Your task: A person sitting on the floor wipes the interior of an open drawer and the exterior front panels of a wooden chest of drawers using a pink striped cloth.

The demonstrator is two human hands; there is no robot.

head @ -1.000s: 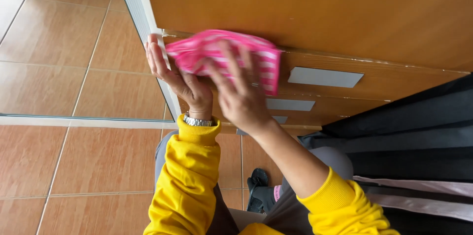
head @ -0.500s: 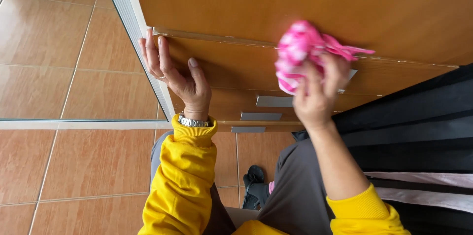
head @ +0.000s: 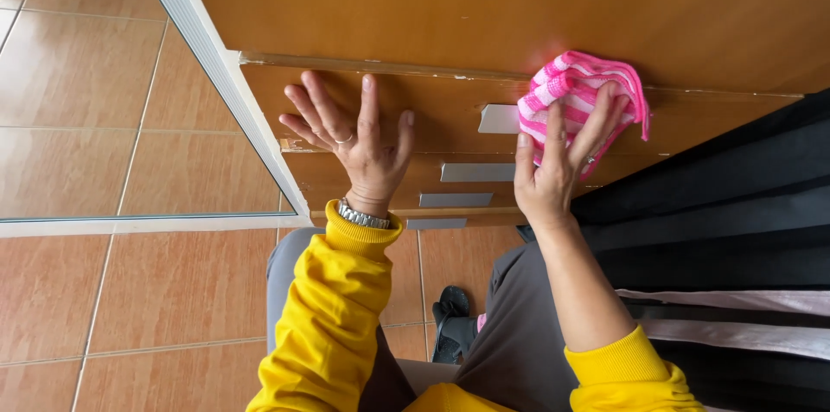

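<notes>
My right hand presses a bunched pink-and-white striped cloth against the front of a brown wooden cabinet, just below its top edge. The cloth partly covers a silver drawer handle. My left hand lies flat on the top drawer front with its fingers spread and holds nothing. It wears a ring and a metal wristwatch. Both arms are in yellow sleeves.
Two more silver handles mark the lower drawers. A pale metal door frame runs diagonally at the left over orange floor tiles. Black and pale fabric hangs at the right. A dark sandal shows below.
The right hand carried the cloth from the cabinet's left edge to the right and slightly down onto the drawer front. The left hand slid right and opened flat with spread fingers.
</notes>
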